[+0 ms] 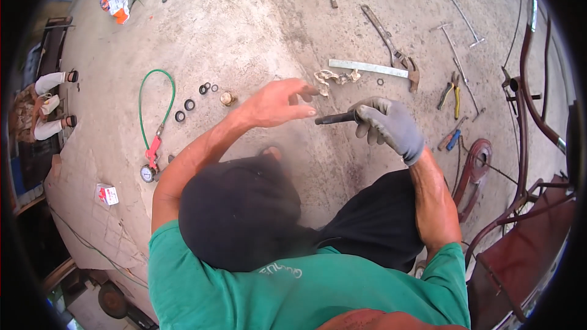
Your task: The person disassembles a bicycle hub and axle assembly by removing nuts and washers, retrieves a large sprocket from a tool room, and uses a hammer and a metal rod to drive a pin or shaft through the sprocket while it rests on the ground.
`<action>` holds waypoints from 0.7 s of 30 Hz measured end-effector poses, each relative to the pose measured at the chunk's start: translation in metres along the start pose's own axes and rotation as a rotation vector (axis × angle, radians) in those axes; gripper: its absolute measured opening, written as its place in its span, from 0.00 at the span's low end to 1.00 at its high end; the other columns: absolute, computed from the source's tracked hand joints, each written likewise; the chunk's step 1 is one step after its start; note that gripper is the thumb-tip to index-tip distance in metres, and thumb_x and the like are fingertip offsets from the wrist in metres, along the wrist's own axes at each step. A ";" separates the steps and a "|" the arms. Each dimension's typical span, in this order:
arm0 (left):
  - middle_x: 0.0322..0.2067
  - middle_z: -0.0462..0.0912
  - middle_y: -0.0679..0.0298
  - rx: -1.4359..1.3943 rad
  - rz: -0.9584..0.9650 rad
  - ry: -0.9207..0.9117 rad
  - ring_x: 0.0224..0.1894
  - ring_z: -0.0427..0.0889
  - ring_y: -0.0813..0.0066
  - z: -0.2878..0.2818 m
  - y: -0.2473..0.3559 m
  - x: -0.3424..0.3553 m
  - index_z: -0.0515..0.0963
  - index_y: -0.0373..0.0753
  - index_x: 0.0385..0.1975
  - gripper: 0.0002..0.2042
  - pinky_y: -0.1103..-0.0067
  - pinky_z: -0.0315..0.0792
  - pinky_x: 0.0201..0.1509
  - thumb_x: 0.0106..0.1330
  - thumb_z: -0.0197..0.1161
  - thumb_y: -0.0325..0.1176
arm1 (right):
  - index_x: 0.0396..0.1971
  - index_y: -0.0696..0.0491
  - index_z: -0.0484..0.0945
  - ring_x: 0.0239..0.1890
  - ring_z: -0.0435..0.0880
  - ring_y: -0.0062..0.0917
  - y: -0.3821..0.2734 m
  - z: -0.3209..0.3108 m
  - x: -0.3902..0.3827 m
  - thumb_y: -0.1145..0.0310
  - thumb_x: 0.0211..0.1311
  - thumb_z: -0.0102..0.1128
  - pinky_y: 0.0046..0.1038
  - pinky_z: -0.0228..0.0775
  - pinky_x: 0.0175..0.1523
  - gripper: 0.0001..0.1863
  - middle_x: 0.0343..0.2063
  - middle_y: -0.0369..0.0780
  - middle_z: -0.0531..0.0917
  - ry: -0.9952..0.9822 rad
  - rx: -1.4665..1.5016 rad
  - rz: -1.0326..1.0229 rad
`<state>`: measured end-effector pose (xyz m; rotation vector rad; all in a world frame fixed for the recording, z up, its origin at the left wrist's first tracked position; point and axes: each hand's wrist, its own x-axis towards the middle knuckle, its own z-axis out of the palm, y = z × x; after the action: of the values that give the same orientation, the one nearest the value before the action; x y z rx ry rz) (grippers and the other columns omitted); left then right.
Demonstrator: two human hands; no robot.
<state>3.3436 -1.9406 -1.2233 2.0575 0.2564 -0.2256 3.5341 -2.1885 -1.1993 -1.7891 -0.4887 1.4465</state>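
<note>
A gloved right hand [391,125] grips a dark rod [335,119] above the concrete floor [244,30], the bare left hand [278,102] open beside its tip, while rubber rings [189,104] and a brass fitting [228,98] lie unfitted at far left.

Crouched over a concrete floor [244,24], with the left hand [275,104] spread open just left of a short rod [335,118] clamped in the grip of the gloved right hand [388,125]. Behind the left hand, a crumpled rag [330,77] beside a flat bar [367,68], with a large wrench [391,46] lying across the bar's right end. Farther right, pliers [451,93] and long thin rods [465,19]. Left of the left hand, a small fitting [228,98], then several rings [191,104], then a looped hose [156,101] ending in a gauge [147,173]. Nearer, at far left, a small box [107,194]. At right, a coiled hose [478,157] before a pipe frame [526,104].
</note>
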 end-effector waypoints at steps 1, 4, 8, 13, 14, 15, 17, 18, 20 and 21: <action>0.43 0.86 0.59 -0.012 0.082 -0.075 0.37 0.83 0.73 0.020 0.011 0.015 0.80 0.33 0.55 0.20 0.75 0.77 0.41 0.68 0.70 0.37 | 0.45 0.56 0.85 0.21 0.81 0.17 0.003 0.001 0.001 0.52 0.72 0.62 0.20 0.67 0.25 0.21 0.26 0.37 0.87 -0.001 0.021 -0.013; 0.39 0.86 0.61 -0.256 0.073 -0.167 0.37 0.83 0.73 0.066 0.008 0.026 0.81 0.33 0.51 0.16 0.74 0.78 0.41 0.69 0.70 0.36 | 0.54 0.58 0.82 0.26 0.83 0.17 -0.002 0.006 0.000 0.54 0.72 0.62 0.20 0.71 0.30 0.23 0.33 0.39 0.88 -0.083 0.139 -0.087; 0.38 0.85 0.63 -0.803 -0.143 -0.076 0.34 0.79 0.76 0.074 0.012 0.022 0.82 0.31 0.50 0.14 0.76 0.75 0.38 0.73 0.68 0.35 | 0.67 0.60 0.73 0.34 0.85 0.18 0.018 0.018 0.004 0.57 0.72 0.63 0.22 0.77 0.39 0.30 0.41 0.42 0.87 0.005 0.320 -0.297; 0.37 0.85 0.66 -0.729 -0.087 0.041 0.35 0.79 0.80 0.067 0.029 0.027 0.83 0.34 0.53 0.14 0.78 0.74 0.39 0.75 0.66 0.36 | 0.77 0.57 0.59 0.46 0.86 0.23 0.021 0.032 -0.003 0.61 0.74 0.62 0.28 0.80 0.49 0.38 0.51 0.43 0.86 -0.061 0.129 -0.282; 0.37 0.85 0.66 -0.721 -0.089 0.046 0.35 0.79 0.80 0.066 0.027 0.025 0.83 0.34 0.53 0.14 0.78 0.74 0.39 0.75 0.66 0.36 | 0.78 0.57 0.57 0.46 0.85 0.24 0.017 0.037 -0.006 0.61 0.74 0.62 0.28 0.80 0.50 0.38 0.52 0.43 0.85 -0.106 0.149 -0.243; 0.35 0.84 0.67 -0.679 -0.037 0.061 0.34 0.78 0.82 0.066 0.023 0.023 0.84 0.34 0.51 0.13 0.80 0.73 0.38 0.74 0.67 0.35 | 0.70 0.60 0.69 0.38 0.85 0.22 0.012 0.040 -0.010 0.55 0.74 0.61 0.28 0.78 0.46 0.32 0.41 0.42 0.87 -0.065 0.171 -0.235; 0.34 0.83 0.66 -0.606 -0.003 0.072 0.34 0.78 0.82 0.059 0.029 0.019 0.84 0.35 0.51 0.12 0.80 0.73 0.38 0.73 0.68 0.33 | 0.61 0.60 0.75 0.35 0.84 0.22 0.009 0.031 -0.009 0.53 0.74 0.60 0.28 0.77 0.43 0.28 0.35 0.41 0.86 -0.009 -0.003 -0.155; 0.34 0.83 0.66 -0.600 0.001 0.071 0.34 0.78 0.82 0.056 0.028 0.018 0.84 0.35 0.51 0.12 0.80 0.73 0.38 0.73 0.68 0.33 | 0.52 0.61 0.81 0.31 0.83 0.22 0.009 0.026 -0.008 0.50 0.74 0.59 0.29 0.75 0.40 0.26 0.28 0.40 0.85 0.046 -0.177 -0.066; 0.36 0.83 0.63 -0.870 -0.133 0.049 0.35 0.78 0.80 0.049 0.025 0.014 0.80 0.33 0.54 0.15 0.78 0.75 0.40 0.71 0.68 0.30 | 0.45 0.60 0.82 0.28 0.81 0.22 0.025 0.025 -0.005 0.48 0.74 0.58 0.30 0.73 0.37 0.26 0.25 0.40 0.83 0.077 -0.181 -0.146; 0.36 0.83 0.63 -0.865 -0.130 0.047 0.35 0.78 0.80 0.043 0.024 0.013 0.80 0.33 0.54 0.15 0.78 0.75 0.40 0.71 0.68 0.30 | 0.38 0.60 0.83 0.26 0.80 0.23 0.029 0.025 -0.003 0.46 0.74 0.57 0.32 0.71 0.34 0.27 0.21 0.40 0.81 0.108 -0.187 -0.220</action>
<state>3.3602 -1.9884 -1.2272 1.1910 0.4294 -0.1123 3.5051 -2.2013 -1.2211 -1.8809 -0.7606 1.1791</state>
